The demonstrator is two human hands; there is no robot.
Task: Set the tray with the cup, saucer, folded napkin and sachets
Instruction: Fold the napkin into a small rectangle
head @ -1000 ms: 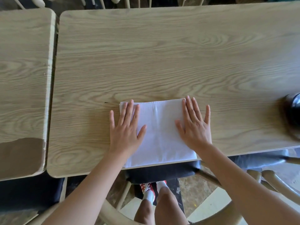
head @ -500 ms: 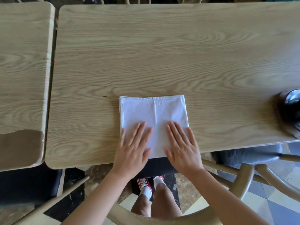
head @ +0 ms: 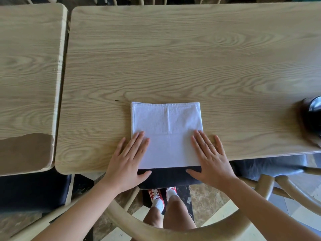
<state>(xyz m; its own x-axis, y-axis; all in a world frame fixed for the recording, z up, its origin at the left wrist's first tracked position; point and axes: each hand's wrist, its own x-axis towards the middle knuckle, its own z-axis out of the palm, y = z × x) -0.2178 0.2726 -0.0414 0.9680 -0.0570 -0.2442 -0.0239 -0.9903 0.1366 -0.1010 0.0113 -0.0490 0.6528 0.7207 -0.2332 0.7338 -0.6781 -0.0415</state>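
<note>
A white folded napkin [head: 165, 129] lies flat on the wooden table [head: 182, 58], its near edge at the table's front edge. My left hand [head: 128, 160] rests flat on the napkin's near left corner, fingers spread, palm past the table edge. My right hand [head: 211, 157] lies flat on the near right corner in the same way. Neither hand grips anything. At the far right edge of the view a dark round object [head: 312, 117] sits on the table, cut off by the frame. No tray, saucer or sachets are in view.
A second wooden table [head: 29, 66] stands to the left across a narrow gap. Below the front edge are a curved wooden chair back [head: 173, 230], a dark seat cushion [head: 170, 176] and my legs.
Both hands slid toward me and apart, from the napkin's middle to its near corners. The napkin stayed in place.
</note>
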